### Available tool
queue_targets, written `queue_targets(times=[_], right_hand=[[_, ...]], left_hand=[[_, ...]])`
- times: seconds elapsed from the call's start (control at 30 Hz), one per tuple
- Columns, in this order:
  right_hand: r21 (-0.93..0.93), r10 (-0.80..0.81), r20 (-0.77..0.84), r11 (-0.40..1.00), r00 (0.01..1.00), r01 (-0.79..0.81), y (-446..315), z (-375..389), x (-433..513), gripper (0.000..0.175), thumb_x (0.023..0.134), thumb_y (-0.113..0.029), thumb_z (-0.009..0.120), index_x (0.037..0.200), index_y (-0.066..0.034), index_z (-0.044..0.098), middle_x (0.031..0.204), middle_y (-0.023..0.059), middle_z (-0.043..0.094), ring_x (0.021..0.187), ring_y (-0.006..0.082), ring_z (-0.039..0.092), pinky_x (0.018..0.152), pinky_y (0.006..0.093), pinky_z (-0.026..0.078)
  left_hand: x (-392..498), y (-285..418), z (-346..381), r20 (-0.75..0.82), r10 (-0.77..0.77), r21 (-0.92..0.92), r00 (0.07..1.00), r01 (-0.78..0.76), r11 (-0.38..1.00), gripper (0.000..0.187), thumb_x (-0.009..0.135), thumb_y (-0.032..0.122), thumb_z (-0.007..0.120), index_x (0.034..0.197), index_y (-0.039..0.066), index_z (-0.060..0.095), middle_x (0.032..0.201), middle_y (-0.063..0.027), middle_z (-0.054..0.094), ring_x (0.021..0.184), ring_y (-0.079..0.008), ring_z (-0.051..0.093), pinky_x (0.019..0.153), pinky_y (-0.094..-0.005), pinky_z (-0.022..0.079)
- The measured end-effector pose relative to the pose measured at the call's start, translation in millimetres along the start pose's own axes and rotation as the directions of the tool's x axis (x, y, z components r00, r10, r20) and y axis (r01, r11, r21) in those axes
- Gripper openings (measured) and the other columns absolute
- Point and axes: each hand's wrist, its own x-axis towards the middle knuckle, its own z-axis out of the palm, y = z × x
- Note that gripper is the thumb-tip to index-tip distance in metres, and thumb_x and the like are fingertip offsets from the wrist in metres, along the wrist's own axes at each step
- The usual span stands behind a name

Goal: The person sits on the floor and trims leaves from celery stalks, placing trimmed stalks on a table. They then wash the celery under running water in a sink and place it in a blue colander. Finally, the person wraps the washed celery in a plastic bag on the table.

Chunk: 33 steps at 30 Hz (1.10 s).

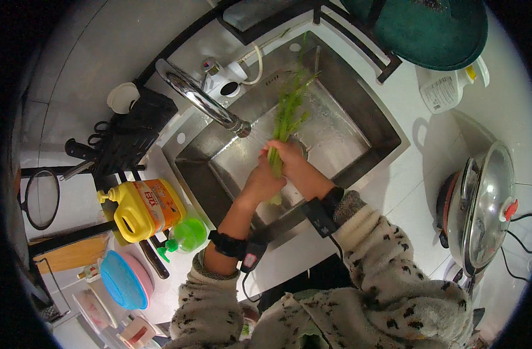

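Note:
A bunch of green leafy stalks, celery-like [288, 111], is held over a stainless steel sink [336, 126]. My left hand [264, 181] is closed around the lower stalks, with the pale stalk ends showing below it. Just above and to the right, my right hand [288, 155] grips the same bunch, touching my left hand. The leafy tops point away from me towards the sink's far corner. Water sprays from the curved chrome faucet [205, 102] onto the hands and stalks. The sink's bottom looks wet.
Left of the sink are a yellow detergent jug [150, 209], a green pump bottle [189, 235], a black knife holder [133, 131] and a blue plastic basin [122, 279]. On the right stand a white spray bottle [443, 91] and an electric pan with a glass lid [491, 205].

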Motion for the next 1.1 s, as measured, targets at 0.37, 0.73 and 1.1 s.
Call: queue_targets(times=[0.37, 0.73, 1.1], right_hand=[[-0.204, -0.388, -0.110, 0.910, 0.915, 0.361, 16, 16, -10, 0.045, 0.077, -0.029, 0.065, 0.107, -0.0052, 0.041, 0.084, 0.0063, 0.051, 0.068, 0.0173, 0.053, 0.059, 0.0340, 0.046], [-0.151, -0.283, -0.047, 0.950, 0.958, 0.274, 12, 8, -13, 0.047, 0.084, -0.037, 0.056, 0.117, -0.0076, 0.039, 0.097, 0.0058, 0.049, 0.082, 0.0163, 0.050, 0.070, 0.0316, 0.044], [0.085, -0.265, 0.063, 0.962, 0.962, 0.259, 15, 9, -23, 0.028, 0.083, -0.020, 0.058, 0.103, -0.0040, 0.050, 0.081, 0.0033, 0.055, 0.067, 0.0143, 0.055, 0.057, 0.0307, 0.046]], left_hand=[[-1, -24, -22, 0.377, 0.191, -0.763, 0.906, 0.187, 0.619, 0.052, 0.076, 0.012, 0.061, 0.121, 0.008, 0.037, 0.096, -0.0061, 0.054, 0.080, -0.0164, 0.057, 0.068, -0.0317, 0.050], [9, -33, -9, 0.327, 0.059, -0.839, 0.943, 0.261, 0.478, 0.032, 0.085, 0.027, 0.051, 0.107, 0.004, 0.048, 0.080, -0.0076, 0.058, 0.067, -0.0169, 0.057, 0.057, -0.0306, 0.048], [5, -41, -18, 0.445, 0.075, -0.846, 0.892, 0.392, 0.362, 0.036, 0.079, 0.026, 0.053, 0.107, 0.003, 0.049, 0.083, -0.0108, 0.060, 0.065, -0.0178, 0.058, 0.056, -0.0274, 0.048]])
